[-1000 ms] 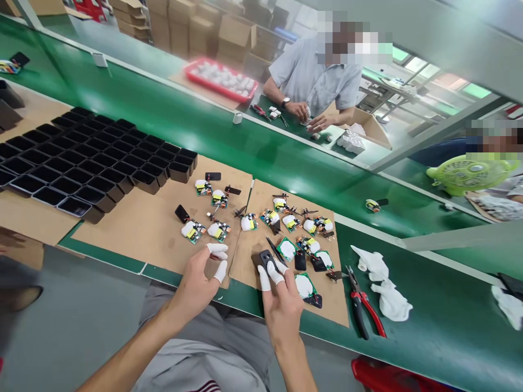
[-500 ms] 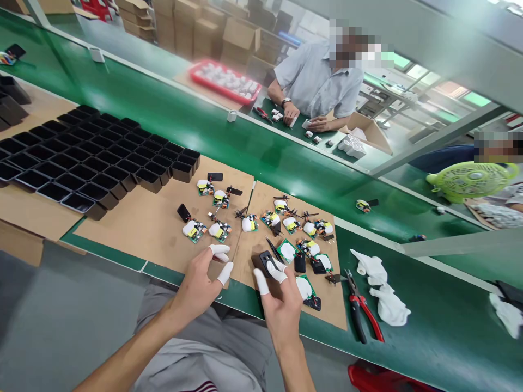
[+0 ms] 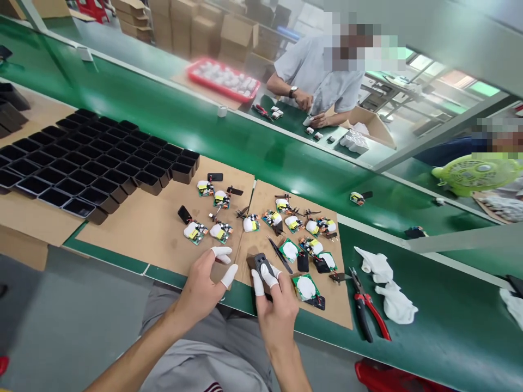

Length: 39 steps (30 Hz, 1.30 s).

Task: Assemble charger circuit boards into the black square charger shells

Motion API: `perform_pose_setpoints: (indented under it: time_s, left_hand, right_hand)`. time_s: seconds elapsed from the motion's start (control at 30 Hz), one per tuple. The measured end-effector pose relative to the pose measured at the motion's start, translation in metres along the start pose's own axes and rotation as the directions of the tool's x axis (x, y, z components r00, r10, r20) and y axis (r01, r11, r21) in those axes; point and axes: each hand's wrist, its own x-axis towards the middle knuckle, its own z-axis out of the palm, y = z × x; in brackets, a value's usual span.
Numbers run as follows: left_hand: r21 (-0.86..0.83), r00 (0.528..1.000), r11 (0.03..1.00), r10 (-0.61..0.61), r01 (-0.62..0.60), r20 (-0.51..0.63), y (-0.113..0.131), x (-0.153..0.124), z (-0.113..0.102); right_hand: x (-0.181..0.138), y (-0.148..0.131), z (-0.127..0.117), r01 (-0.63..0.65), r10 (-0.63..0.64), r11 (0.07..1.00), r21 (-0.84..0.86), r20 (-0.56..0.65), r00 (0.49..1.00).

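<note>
My right hand (image 3: 278, 306), white finger cots on its fingertips, grips a black plastic adapter case (image 3: 260, 261) just above the cardboard near the front edge. Its end face with small slots points up. To the left of it my left hand (image 3: 201, 287), also in finger cots, holds nothing, with thumb and fingers apart. Close by on the cardboard lie black tweezers (image 3: 280, 256) and a green circuit board with a white pad (image 3: 305, 287). Several more circuit boards with yellow and white parts (image 3: 220, 231) are wired to small black plates and spread beyond my hands.
Rows of open black cases (image 3: 77, 163) stand on the left. Pliers with red and black handles (image 3: 363, 307) and crumpled white cloths (image 3: 396, 299) lie on the right. Across a green ledge (image 3: 171, 117), a co-worker (image 3: 314, 81) handles small white pieces beside a red tray (image 3: 190, 71).
My right hand has shifted slightly left with the black case and turned it a little more upright. My left hand is nearly unchanged. The co-worker's hands have come together.
</note>
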Motion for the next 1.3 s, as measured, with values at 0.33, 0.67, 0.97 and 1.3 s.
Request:
perform_pose_setpoints:
  time_s: [0.33, 0.67, 0.97, 1.3]
  left_hand:
    - [0.042, 1.000, 0.999, -0.001, 0.002, -0.019, 0.001, -0.003, -0.001]
    - [0.087, 0.999, 0.995, 0.050, -0.051, 0.007, 0.004, -0.005, 0.000]
    - [0.182, 0.992, 0.976, 0.125, -0.122, -0.008, 0.000, -0.007, 0.003]
    - [0.285, 0.955, 0.913, 0.293, -0.292, 0.041, -0.047, -0.018, 0.011]
  right_hand:
    - [0.002, 0.016, -0.022, -0.162, 0.177, 0.980, 0.116, -0.136, 0.975]
    - [-0.002, 0.023, -0.014, -0.579, 0.672, 0.585, 0.567, 0.061, 0.738]
    - [0.020, 0.011, -0.034, -0.596, 0.724, -0.142, 0.791, 0.493, 0.482]
    - [0.196, 0.106, 0.002, -0.542, 0.633, 0.223, 0.810, 0.303, 0.713]
